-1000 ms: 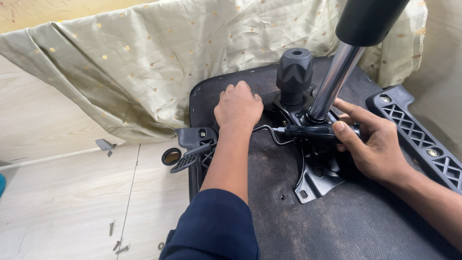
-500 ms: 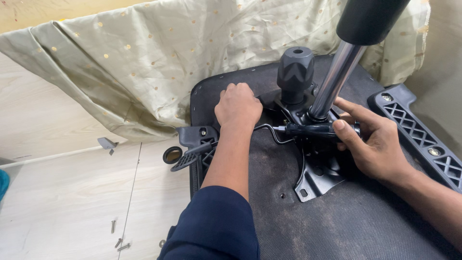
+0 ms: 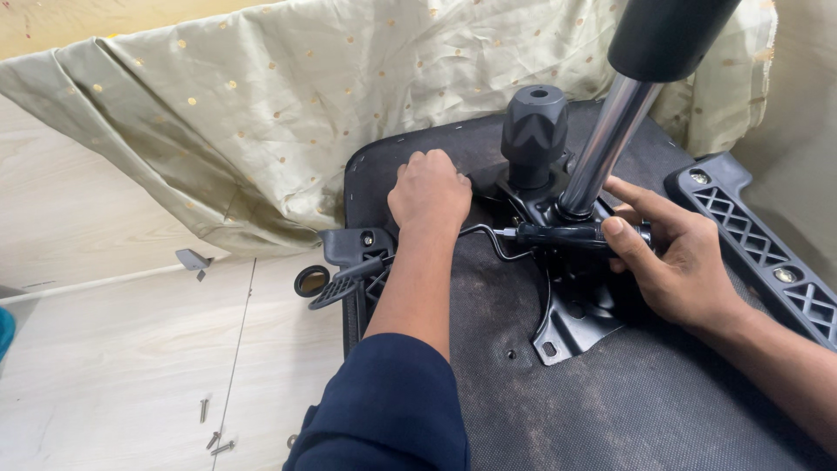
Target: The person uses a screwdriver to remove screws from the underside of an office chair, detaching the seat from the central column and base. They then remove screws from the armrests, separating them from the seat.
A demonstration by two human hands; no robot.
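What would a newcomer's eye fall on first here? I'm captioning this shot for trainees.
First, the shiny chrome column rising at upper right from the black metal plate on the upturned chair seat. Then the two hands: the left hand pressed on the seat at centre, the right hand gripping a black-handled tool at the column's foot.

Left hand [image 3: 429, 194] fisted on upturned chair seat [image 3: 558, 410], right hand [image 3: 676, 262] gripping black lever [image 3: 562, 234] beside chrome column [image 3: 606, 144]

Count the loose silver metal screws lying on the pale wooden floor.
3 show: one silver metal screw lies alone on the pale wooden floor, and two more lie close together just below it. Others may be hidden behind the dark blue sleeve.
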